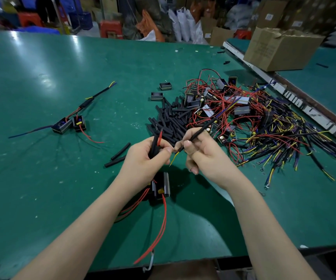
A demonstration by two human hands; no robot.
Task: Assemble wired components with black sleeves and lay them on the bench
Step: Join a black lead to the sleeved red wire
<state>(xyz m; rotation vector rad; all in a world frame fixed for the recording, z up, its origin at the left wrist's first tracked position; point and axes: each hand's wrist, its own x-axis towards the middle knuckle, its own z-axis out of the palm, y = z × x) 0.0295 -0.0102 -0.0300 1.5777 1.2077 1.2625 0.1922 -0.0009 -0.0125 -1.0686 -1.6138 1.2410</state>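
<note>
Both hands are up over the green bench [42, 178], meeting just above its near edge. The left hand [142, 156] has its fingers curled round a black sleeve [154, 146] with a red wire [159, 136] poking up beside it, and a small black component [161, 186] hangs below the palm, its red leads trailing down toward the person. The right hand [201, 156] pinches a black sheathed cable [201, 130] between thumb and forefinger; that cable runs up and to the right, back into the tangled heap of wired parts [254, 122]. Its stripped yellow end [174, 158] points down and left, almost touching the left fingertips. So the cable's long axis already slants toward the sleeve, and the gap is slight. The pile of spare sleeves [169, 120] lies just beyond the hands. One finished pair [70, 124] rests well to the left on the bench.
</note>
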